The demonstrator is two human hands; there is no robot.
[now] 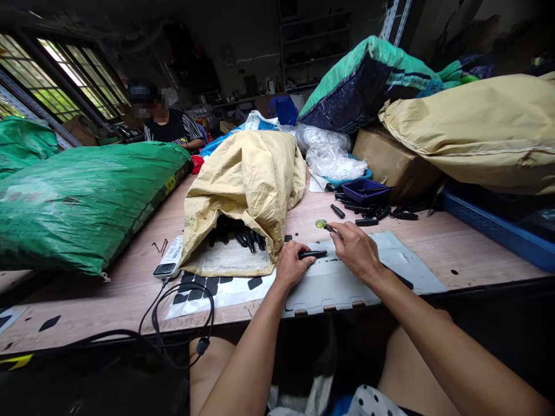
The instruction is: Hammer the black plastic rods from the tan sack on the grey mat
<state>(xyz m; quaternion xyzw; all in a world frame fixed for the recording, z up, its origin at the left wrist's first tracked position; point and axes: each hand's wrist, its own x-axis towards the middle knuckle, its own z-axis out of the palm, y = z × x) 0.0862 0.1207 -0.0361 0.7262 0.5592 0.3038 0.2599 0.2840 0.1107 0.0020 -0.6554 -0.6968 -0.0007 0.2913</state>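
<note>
My left hand (291,264) is closed on a slim black stick-shaped piece (316,253), which points right just above a grey board (314,292). Between the fingers of my right hand (358,249) is a small tool with a dark stem and a round yellow-green end (321,223); its exact kind cannot be made out. The tool's round end is apart from the black piece. Left of my hands lies a cream sack (245,173), its mouth facing me, with several similar black pieces (251,240) inside. More loose black pieces (366,222) lie beyond my right hand.
A purple tray (366,192) stands behind the loose pieces, with a blue basket (494,225) at right. A green sack (87,202) fills the left side. A white device (167,267) trails a cable (212,309) over the table's front edge. A co-worker (171,124) sits at the back left.
</note>
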